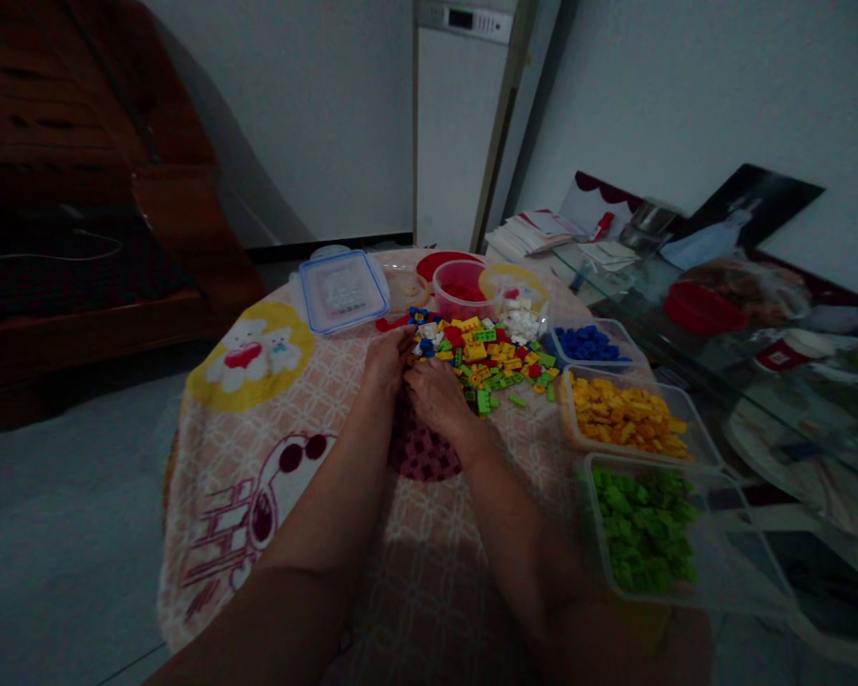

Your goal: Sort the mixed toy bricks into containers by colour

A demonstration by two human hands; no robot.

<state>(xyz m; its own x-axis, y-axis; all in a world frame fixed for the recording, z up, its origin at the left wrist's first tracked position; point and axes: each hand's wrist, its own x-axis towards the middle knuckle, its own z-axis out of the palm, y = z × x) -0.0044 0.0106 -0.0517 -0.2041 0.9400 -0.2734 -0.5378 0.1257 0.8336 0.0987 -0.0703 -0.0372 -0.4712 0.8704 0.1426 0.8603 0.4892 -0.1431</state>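
The left hand (388,360) and right hand (438,396) meet, fingers curled, at the left end of the mixed-colour plastic brick pile (480,353); grip contents are indiscernible. The pile's long axis runs left-right. Beyond: round pink plastic tub (458,307). Right: clear boxes of blue bricks (587,343), yellow bricks (625,414), green bricks (643,529).

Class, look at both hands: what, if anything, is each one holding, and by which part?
It cannot be told. The left hand and right hand are at the mixed brick pile, but the dim view shows no clear grip.
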